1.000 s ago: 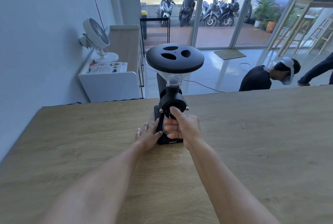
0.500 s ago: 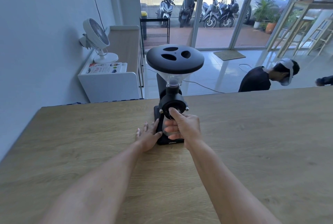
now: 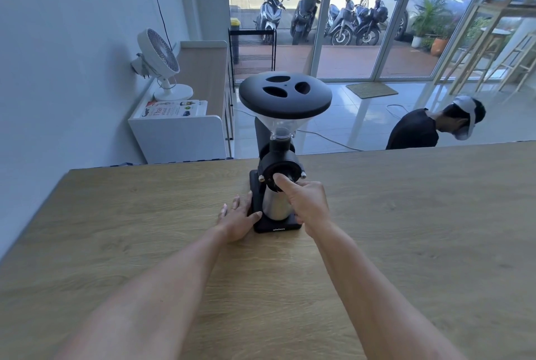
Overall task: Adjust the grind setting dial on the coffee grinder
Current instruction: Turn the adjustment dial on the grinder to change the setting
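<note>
A black coffee grinder [image 3: 282,133] stands on the wooden table [image 3: 406,229] near its far edge, with a wide black lid over a clear hopper. Its round black dial [image 3: 285,169] faces me, above a metal cup [image 3: 275,206] on the base. My right hand [image 3: 307,203] is at the dial, thumb pressed on its front face and the other fingers curled beside and below it. My left hand [image 3: 237,216] lies flat on the table, fingers apart, thumb touching the left side of the grinder's base.
Beyond the table's far edge a person in a black shirt [image 3: 435,124] bends down on the tiled floor. A white cabinet [image 3: 179,133] with a fan [image 3: 159,61] stands at the left wall. Glass doors show parked motorbikes outside.
My right hand has opened its grip below the dial, uncovering the metal cup, and the thumb now presses the dial's face. The left hand stays put. The person behind has shifted slightly.
</note>
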Demonstrator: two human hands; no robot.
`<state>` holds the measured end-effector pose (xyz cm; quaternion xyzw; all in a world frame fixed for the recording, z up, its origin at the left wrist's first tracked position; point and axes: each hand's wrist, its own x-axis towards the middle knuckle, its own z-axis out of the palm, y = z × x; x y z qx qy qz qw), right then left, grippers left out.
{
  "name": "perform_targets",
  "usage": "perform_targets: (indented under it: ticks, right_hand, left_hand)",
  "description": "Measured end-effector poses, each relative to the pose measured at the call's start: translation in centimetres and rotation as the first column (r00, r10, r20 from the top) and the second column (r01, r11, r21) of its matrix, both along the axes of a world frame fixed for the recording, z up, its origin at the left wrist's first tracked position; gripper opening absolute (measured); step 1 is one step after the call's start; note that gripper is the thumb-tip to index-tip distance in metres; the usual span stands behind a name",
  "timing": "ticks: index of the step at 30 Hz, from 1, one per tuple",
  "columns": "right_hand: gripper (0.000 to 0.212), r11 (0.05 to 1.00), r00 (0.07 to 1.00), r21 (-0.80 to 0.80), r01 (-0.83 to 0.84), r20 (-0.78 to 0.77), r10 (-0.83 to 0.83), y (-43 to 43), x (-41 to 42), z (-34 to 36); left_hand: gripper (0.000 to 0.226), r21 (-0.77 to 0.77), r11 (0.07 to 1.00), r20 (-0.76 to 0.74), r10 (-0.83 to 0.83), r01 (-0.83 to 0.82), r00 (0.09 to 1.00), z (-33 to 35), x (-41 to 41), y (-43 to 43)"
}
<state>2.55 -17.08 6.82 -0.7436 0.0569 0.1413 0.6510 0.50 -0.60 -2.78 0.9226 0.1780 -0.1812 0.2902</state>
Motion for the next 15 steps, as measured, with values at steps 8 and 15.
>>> perform_targets:
  ticks: [8,15]
  right_hand:
    - [0.053,1.0,0.996,-0.015,0.009,0.092,-0.007,0.1,0.2,-0.7]
    - [0.043,1.0,0.992,-0.028,-0.006,0.127,0.01,0.1,0.5,-1.2]
  left_hand:
    - [0.068,-0.031,0.999,-0.012,0.028,-0.028,1.0,0.2,-0.2,-0.2]
    - [0.067,-0.032,0.999,0.002,0.013,-0.013,1.0,0.9,-0.5,-0.5]
